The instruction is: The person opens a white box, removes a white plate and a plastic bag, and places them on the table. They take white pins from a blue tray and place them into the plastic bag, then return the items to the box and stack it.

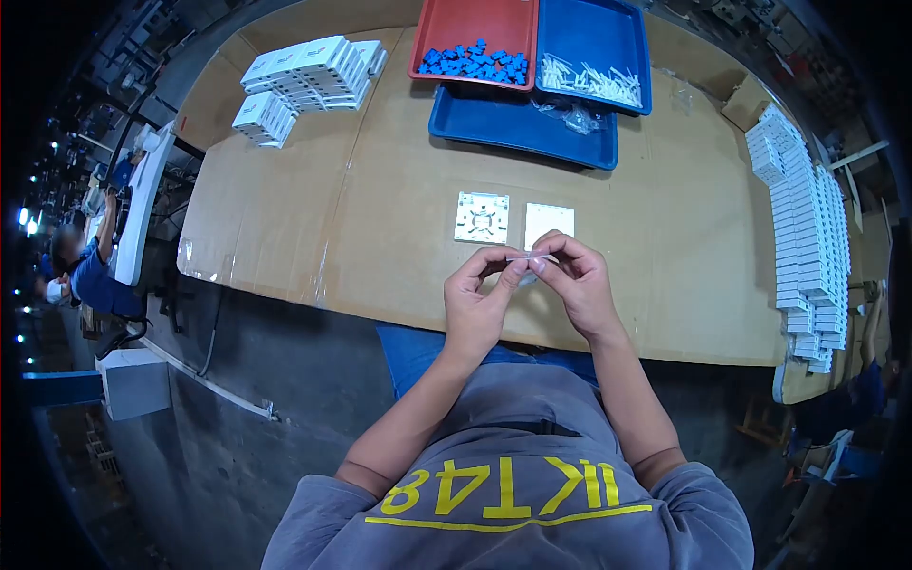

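Note:
Both of my hands meet near the table's front edge, fingertips pinching a small clear plastic piece [528,256], perhaps a little bag; its exact kind is too small to tell. My left hand [482,296] grips its left end between thumb and forefinger. On the other end, my right hand [577,285] pinches in the same way. Just beyond lie two square white plastic parts. The left one is an open housing [482,218] with its inner ribs and dark details facing up. A plain white cover [549,221] lies beside it, partly hidden by my right fingers.
At the back stand a red tray [475,19] of blue pieces, a blue tray [591,33] of white sticks, and a lower blue tray [522,138] holding clear plastic. White units are stacked back left [309,71] and far right [807,228]. A person [100,271] sits at left.

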